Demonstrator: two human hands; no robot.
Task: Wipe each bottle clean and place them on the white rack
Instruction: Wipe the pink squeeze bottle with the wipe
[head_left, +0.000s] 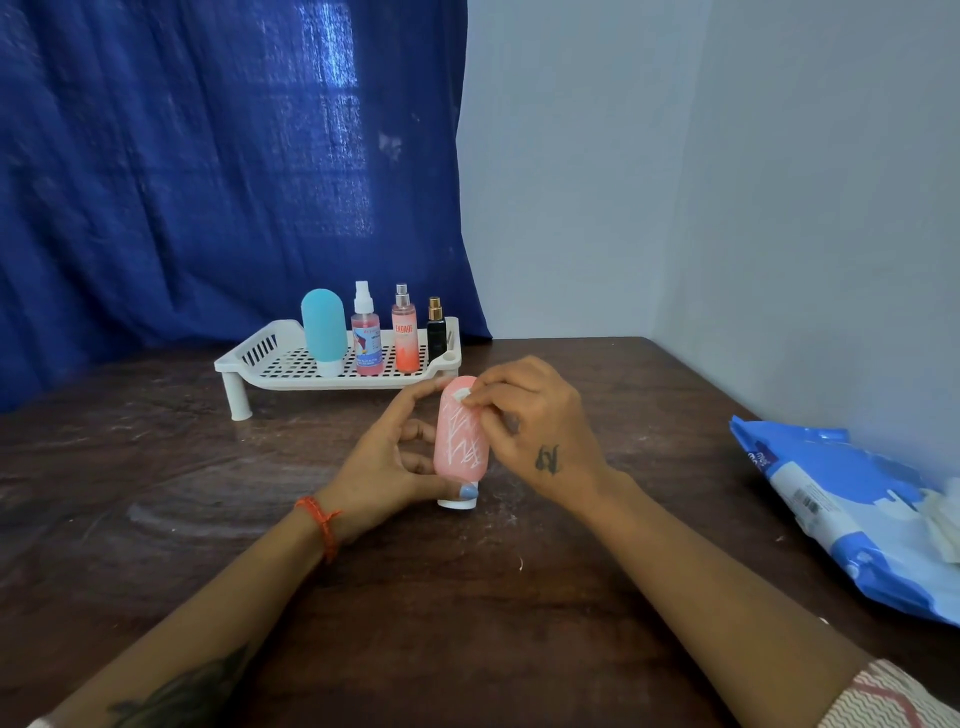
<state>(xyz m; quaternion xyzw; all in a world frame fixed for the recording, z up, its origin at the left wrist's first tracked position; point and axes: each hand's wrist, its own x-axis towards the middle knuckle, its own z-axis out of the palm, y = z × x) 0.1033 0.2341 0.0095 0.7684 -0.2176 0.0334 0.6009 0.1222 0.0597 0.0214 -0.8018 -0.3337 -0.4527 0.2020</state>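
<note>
A pink squeeze bottle with white scribble marks stands on its white cap at the table's middle. My left hand holds it from the left side, thumb low near the cap. My right hand pinches a small white wad against the bottle's top. Behind, the white rack carries a teal bottle, a pink spray bottle, an orange Engage spray and a small dark perfume bottle.
A blue and white wipes packet lies at the table's right edge with white wipes beside it. The dark wooden table meets a blue curtain behind and a pale wall to the right.
</note>
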